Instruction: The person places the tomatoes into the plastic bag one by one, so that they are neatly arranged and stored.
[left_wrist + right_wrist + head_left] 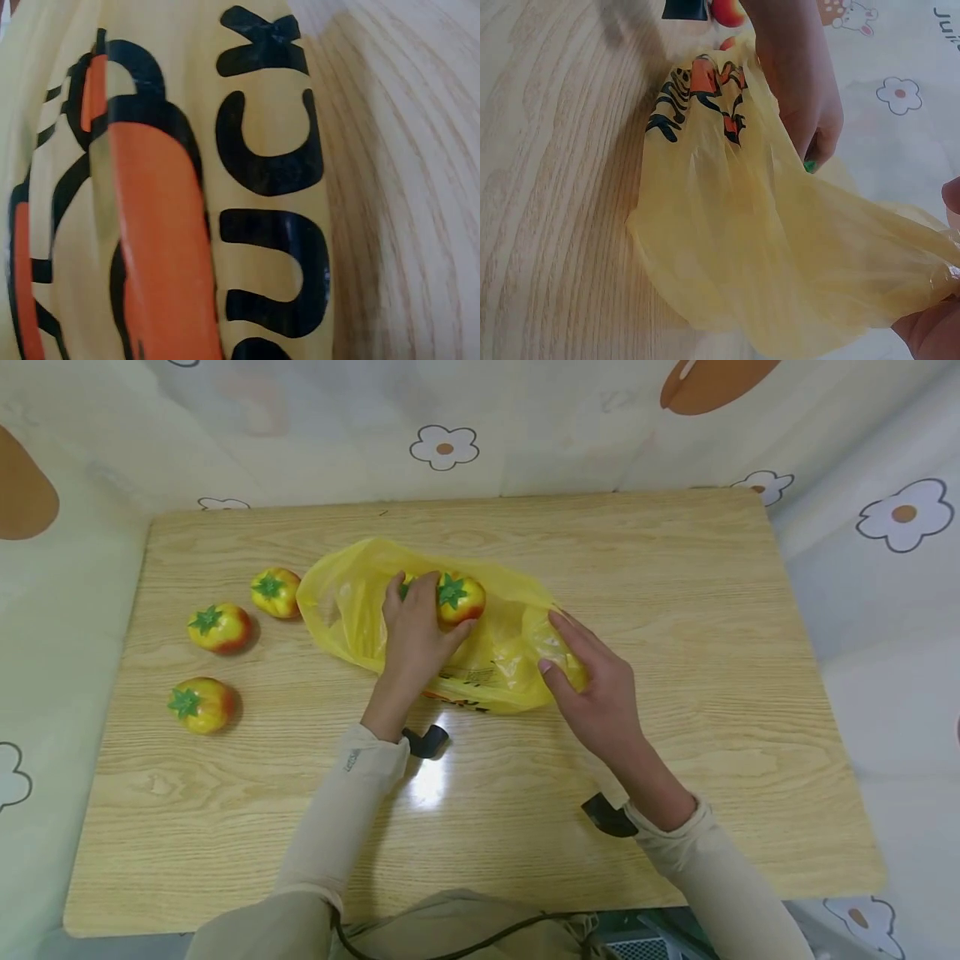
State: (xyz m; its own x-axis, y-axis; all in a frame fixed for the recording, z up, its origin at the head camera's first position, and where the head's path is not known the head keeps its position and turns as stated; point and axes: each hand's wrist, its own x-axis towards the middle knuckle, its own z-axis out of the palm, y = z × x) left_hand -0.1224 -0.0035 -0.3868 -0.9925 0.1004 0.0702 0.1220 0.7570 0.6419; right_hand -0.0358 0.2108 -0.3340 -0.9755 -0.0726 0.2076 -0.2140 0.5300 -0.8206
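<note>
A yellow plastic bag (517,647) lies across the middle of the table, its wide mouth facing left. My left hand (420,635) is inside the mouth, fingers bent around a glossy yellow-red persimmon (407,585) that it mostly hides. Against the thumb and index finger sits another persimmon (460,597), green leaves up. At the bag's right end my right hand (600,693) pinches the plastic between thumb and fingers. Black lettering and orange print on the bag (262,172) fill the left wrist view. In the right wrist view the bag (712,225) hangs in folds below the left hand (810,97).
Left of the bag, three more persimmons lie on the wooden table: one near the bag's mouth (276,592), one farther left (220,628) and one nearer the front (201,705). Flower-patterned sheeting (525,435) rises behind the table. Black wrist cameras hang under both sleeves.
</note>
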